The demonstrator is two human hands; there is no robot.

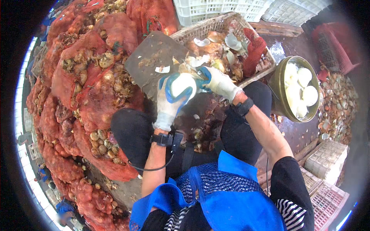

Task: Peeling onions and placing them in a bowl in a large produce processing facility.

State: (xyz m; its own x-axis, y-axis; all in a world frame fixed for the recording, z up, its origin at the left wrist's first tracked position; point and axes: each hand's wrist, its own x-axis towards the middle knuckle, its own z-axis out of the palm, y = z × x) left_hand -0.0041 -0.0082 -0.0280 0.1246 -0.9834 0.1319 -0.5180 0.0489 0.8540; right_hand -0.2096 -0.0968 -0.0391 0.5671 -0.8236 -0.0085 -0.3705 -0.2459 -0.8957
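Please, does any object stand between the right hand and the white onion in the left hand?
Between the right hand and the white onion, held by the left hand, only a blurred pale patch shows; I cannot tell what it is. Nothing else visible stands between.

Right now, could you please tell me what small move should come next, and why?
Perhaps turn the white onion in the gloved left hand that cups it, checking for leftover skin: the gloved right hand is close beside it, the bulbs in the bucket look bare white, and glare washes out this one's surface.
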